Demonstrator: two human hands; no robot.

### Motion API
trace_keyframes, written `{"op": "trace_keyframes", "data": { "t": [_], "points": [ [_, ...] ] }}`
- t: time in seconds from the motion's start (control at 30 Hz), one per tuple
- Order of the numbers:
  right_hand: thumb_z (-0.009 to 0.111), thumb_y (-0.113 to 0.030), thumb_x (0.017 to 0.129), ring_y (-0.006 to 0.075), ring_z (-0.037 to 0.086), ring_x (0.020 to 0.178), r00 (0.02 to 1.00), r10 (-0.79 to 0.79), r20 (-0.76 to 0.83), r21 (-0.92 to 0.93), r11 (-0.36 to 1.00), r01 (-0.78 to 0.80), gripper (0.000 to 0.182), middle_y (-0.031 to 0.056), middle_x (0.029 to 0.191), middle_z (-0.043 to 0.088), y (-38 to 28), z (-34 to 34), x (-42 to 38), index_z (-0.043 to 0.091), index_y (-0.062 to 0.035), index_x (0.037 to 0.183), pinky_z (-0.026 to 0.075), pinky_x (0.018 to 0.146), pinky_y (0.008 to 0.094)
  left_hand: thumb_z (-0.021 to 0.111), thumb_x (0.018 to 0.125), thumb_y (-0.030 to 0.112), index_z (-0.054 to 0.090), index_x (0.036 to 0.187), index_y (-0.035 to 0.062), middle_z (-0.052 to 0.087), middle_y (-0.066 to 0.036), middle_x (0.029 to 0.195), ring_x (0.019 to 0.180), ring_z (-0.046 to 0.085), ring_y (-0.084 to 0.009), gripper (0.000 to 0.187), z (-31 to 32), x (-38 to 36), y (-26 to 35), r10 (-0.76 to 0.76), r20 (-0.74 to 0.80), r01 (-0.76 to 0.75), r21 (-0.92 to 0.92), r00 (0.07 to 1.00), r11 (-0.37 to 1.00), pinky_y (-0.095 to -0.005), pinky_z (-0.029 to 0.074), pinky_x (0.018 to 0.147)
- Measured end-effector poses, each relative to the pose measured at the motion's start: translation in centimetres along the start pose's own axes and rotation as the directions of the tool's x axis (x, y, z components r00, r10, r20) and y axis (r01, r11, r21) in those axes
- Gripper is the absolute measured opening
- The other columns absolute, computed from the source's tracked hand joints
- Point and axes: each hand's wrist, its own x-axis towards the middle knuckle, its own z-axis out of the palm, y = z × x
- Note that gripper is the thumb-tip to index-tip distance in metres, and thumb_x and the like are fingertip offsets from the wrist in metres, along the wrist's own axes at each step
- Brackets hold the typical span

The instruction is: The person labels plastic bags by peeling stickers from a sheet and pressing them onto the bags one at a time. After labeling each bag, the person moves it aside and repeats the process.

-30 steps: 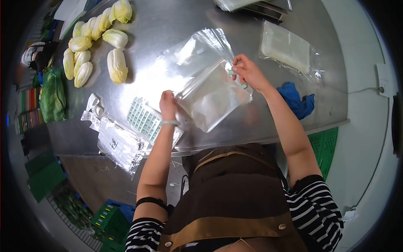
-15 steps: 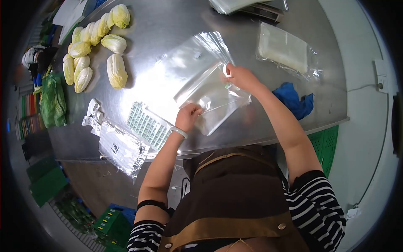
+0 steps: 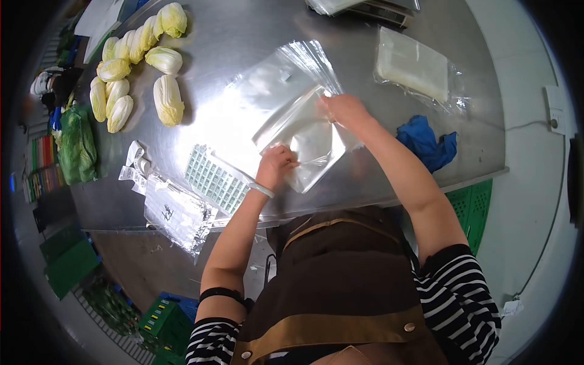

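Note:
A clear plastic bag (image 3: 310, 137) lies creased on the metal table between my two hands. My left hand (image 3: 278, 164) pinches its near left edge with bent fingers. At the far right edge of the same bag, my right hand (image 3: 344, 111) is closed on the film, its fingertips partly hidden. Beneath and beyond it spreads a fanned stack of clear bags (image 3: 261, 82). A sheet of small green-and-white labels (image 3: 218, 179) lies just left of my left wrist.
Several napa cabbages (image 3: 168, 100) lie at the far left. Near the front left edge are a printed plastic packet (image 3: 173, 210) and a white strip roll (image 3: 137, 163). To the right sit a wrapped bag pack (image 3: 413, 64) and a blue cloth (image 3: 427, 143). A scale (image 3: 380, 13) stands at the back.
The bag's right side has folded inward, and its film looks more crumpled. My right hand has turned slightly; the small green-marked piece by its fingers no longer shows. My left hand has barely shifted.

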Motion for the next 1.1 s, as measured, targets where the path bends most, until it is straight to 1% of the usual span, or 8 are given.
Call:
{"op": "trace_keyframes", "data": {
  "t": [0.13, 0.23, 0.33, 0.43, 0.53, 0.87, 1.07, 1.1],
  "points": [
    [0.066, -0.01, 0.08, 0.0325, 0.061, 0.092, 0.995, 0.103, -0.016, 0.148, 0.984, -0.1, 0.023, 0.013, 0.096, 0.063, -0.8, -3.2, -1.3, 0.053, -0.0055, 0.098, 0.047, 0.077, 0.0456, 0.069, 0.08, 0.012, 0.066, 0.089, 0.0018, 0.063, -0.008, 0.086, 0.073, 0.06, -0.0234, 0.013, -1.2, 0.8, 0.2, -0.181, 0.106, 0.186, -0.048, 0.978, 0.981, -0.0336, 0.047, 0.068],
    [0.063, -0.013, 0.083, 0.0311, 0.056, 0.101, 0.842, -0.053, -0.537, -0.036, 0.999, 0.04, 0.022, 0.0106, 0.106, 0.06, -2.7, -3.7, -3.1, 0.055, -0.0076, 0.103, 0.046, 0.08, 0.044, 0.059, 0.088, 0.016, 0.064, 0.098, 0.0021, 0.063, -0.006, 0.088, 0.069, 0.056, -0.014, 0.018, -4.1, 0.9, -2.8, -0.483, -0.085, 0.385, -0.492, 0.871, 0.781, -0.0283, 0.046, 0.066],
    [0.059, -0.019, 0.087, 0.032, 0.048, 0.117, 0.804, -0.377, -0.46, -0.356, 0.908, 0.221, 0.027, 0.0098, 0.122, 0.054, -4.7, -1.6, -5.7, 0.056, -0.0105, 0.113, 0.043, 0.091, 0.0429, 0.054, 0.093, 0.02, 0.061, 0.113, 0.0047, 0.062, -0.005, 0.1, 0.074, 0.054, -0.0094, 0.026, -12.1, 1.9, -5.2, -0.699, -0.427, 0.313, -0.674, 0.574, 0.669, -0.0251, 0.047, 0.067],
    [0.055, -0.037, 0.089, 0.033, 0.037, 0.131, 0.887, -0.435, -0.159, -0.386, 0.854, 0.349, 0.048, 0.0106, 0.141, 0.041, -6.3, 4.3, -6.6, 0.05, -0.0156, 0.132, 0.031, 0.106, 0.0494, 0.06, 0.088, 0.018, 0.048, 0.13, 0.0067, 0.06, -0.015, 0.115, 0.098, 0.058, -0.031, 0.045, -17.1, -1.7, -13.6, -0.249, -0.584, 0.416, 0.169, 0.773, 0.893, -0.0404, 0.048, 0.083],
    [0.054, -0.05, 0.087, 0.0326, 0.035, 0.134, 0.94, -0.308, -0.144, -0.346, 0.906, 0.244, 0.062, 0.0093, 0.148, 0.035, -8.1, 6.8, -6.6, 0.045, -0.0166, 0.138, 0.025, 0.109, 0.0527, 0.065, 0.08, 0.027, 0.046, 0.13, 0.0066, 0.062, -0.02, 0.115, 0.11, 0.057, -0.0356, 0.057, -19.3, -4.3, -17.0, -0.721, -0.352, 0.795, 0.378, 0.597, 0.474, -0.0401, 0.048, 0.088],
    [0.07, -0.043, 0.081, 0.0374, 0.051, 0.114, 0.96, -0.218, -0.173, 0.578, 0.767, 0.278, 0.065, 0.0208, 0.122, 0.052, -16.7, 2.7, -4.7, 0.047, -0.0032, 0.127, 0.042, 0.095, 0.0428, 0.067, 0.085, 0.002, 0.06, 0.099, -0.0005, 0.065, -0.002, 0.088, 0.078, 0.06, -0.0088, 0.015, -20.8, -3.1, 0.4, -0.508, -0.054, 0.405, -0.535, 0.86, 0.741, -0.0235, 0.049, 0.073],
    [0.062, -0.026, 0.09, 0.0272, 0.064, 0.079, 0.991, -0.112, -0.066, 0.797, 0.592, 0.12, 0.026, 0.0155, 0.082, 0.062, -19.1, 1.2, -4.6, 0.058, -0.0034, 0.102, 0.048, 0.07, 0.0387, 0.066, 0.084, 0.001, 0.058, 0.106, -0.0012, 0.065, -0.004, 0.097, 0.087, 0.061, -0.0112, 0.023, -22.0, -2.7, 8.0, -0.432, -0.133, 0.303, -0.533, 0.892, 0.79, -0.0267, 0.049, 0.079],
    [0.061, -0.026, 0.091, 0.0273, 0.064, 0.077, 0.983, -0.147, -0.11, 0.793, 0.584, 0.176, 0.024, 0.0155, 0.079, 0.061, -19.1, 0.8, -4.9, 0.058, -0.0036, 0.1, 0.047, 0.068, 0.0395, 0.068, 0.083, 0.001, 0.057, 0.111, -0.0009, 0.063, -0.005, 0.103, 0.095, 0.059, -0.0122, 0.03, -21.8, -2.2, 8.6, -0.066, -0.399, 0.078, 0.014, 0.915, 0.997, -0.0278, 0.048, 0.084]
  ]
}}
